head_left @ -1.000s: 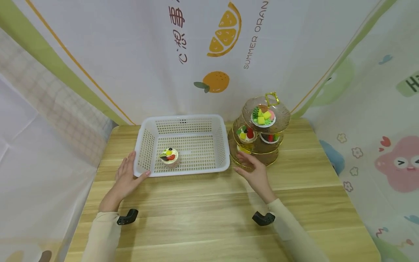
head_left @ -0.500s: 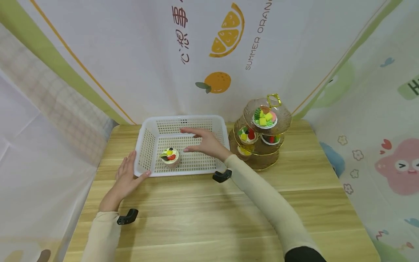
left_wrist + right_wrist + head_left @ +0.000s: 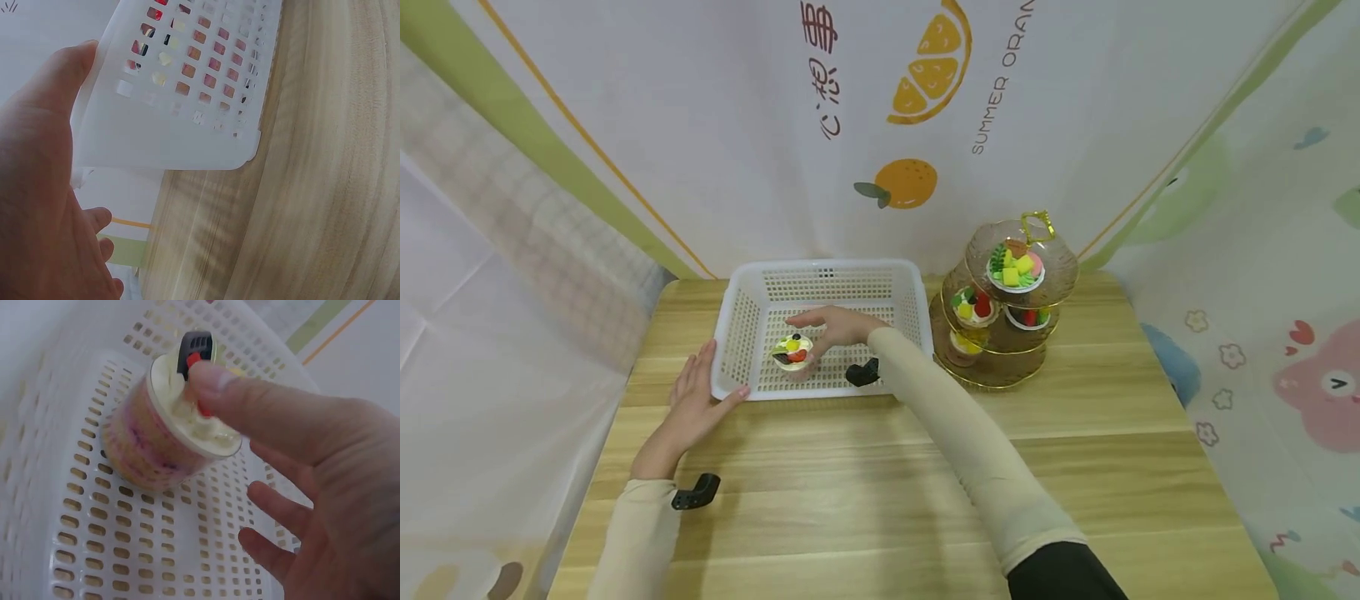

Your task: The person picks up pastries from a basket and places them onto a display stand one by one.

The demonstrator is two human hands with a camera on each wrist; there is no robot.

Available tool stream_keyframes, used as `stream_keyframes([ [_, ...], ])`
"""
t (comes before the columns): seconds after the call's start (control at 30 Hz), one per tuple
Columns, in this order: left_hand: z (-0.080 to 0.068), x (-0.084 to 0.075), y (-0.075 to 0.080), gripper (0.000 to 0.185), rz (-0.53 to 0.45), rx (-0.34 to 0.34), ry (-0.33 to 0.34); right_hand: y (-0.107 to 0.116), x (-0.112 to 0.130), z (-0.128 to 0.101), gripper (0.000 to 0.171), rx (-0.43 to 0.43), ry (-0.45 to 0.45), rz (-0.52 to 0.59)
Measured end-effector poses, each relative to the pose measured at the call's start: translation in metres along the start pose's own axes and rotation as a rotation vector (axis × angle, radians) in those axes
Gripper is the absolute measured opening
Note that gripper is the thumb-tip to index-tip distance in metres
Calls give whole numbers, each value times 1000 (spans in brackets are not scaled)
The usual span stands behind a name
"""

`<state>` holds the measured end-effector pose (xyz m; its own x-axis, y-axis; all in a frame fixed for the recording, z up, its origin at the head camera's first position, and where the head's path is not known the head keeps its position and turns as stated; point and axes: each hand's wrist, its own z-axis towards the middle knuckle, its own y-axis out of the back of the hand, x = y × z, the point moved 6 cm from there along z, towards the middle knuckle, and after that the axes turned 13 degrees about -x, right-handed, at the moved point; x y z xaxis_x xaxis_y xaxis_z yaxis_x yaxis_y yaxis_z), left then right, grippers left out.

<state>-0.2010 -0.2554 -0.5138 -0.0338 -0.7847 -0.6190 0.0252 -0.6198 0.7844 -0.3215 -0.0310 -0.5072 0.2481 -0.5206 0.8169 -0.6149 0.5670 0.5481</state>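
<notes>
A toy cupcake topped with cream and fruit pieces stands inside the left part of a white plastic basket. My right hand reaches over the basket with its fingers spread around the cupcake's right side. In the right wrist view, the thumb lies over the cupcake, while the other fingers hang apart from it; whether the thumb touches the cream is unclear. My left hand rests at the basket's front left corner, thumb on the rim and fingers extended along the outside.
To the basket's right stands a tiered, gold-rimmed stand with several toy cakes on its tiers and a gold handle on top. A printed curtain hangs behind the wooden table.
My right hand has moved left, from beside the tiered stand into the basket and up to the cupcake. The left hand has stayed at the basket's corner.
</notes>
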Motion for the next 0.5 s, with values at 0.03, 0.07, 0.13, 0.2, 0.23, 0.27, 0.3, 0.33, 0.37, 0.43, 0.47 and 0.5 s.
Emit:
stream_keyframes([
  [0.03, 0, 0, 0, 102, -3, 0, 0, -2, -1, 1, 83, 16, -9, 7],
  [0.07, 0, -1, 0, 102, -4, 1, 1, -4, -3, 1, 84, 31, -18, 12],
  [0.13, 0, -1, 0, 102, -3, 3, 4, -6, -4, 1, 85, 51, -33, 26],
  [0.2, 0, -1, 0, 102, -3, 4, 4, -9, -5, 1, 84, 63, -40, 39],
  [0.23, 0, -1, 0, 102, -1, 3, 2, -10, -6, 1, 84, 64, -48, 44],
  [0.27, 0, -1, 0, 102, -1, 2, 2, -10, -7, 1, 83, 64, -57, 45],
  [0.3, 0, -2, 0, 102, 0, 2, 2, -11, -7, 2, 82, 59, -62, 40],
  [0.33, 0, -2, 0, 102, 1, 2, 2, -11, -8, 2, 81, 56, -64, 37],
  [0.37, 0, -2, 0, 102, 3, 1, 1, -12, -8, 2, 81, 52, -63, 26],
  [0.43, 0, -2, 0, 102, 5, -1, 0, -13, -9, 3, 81, 45, -68, 17],
  [0.47, 0, -2, 0, 102, 3, -1, 0, -13, -8, 3, 81, 43, -63, 15],
  [0.5, 0, -2, 0, 102, 5, -1, -1, -14, -8, 4, 81, 39, -61, 14],
])
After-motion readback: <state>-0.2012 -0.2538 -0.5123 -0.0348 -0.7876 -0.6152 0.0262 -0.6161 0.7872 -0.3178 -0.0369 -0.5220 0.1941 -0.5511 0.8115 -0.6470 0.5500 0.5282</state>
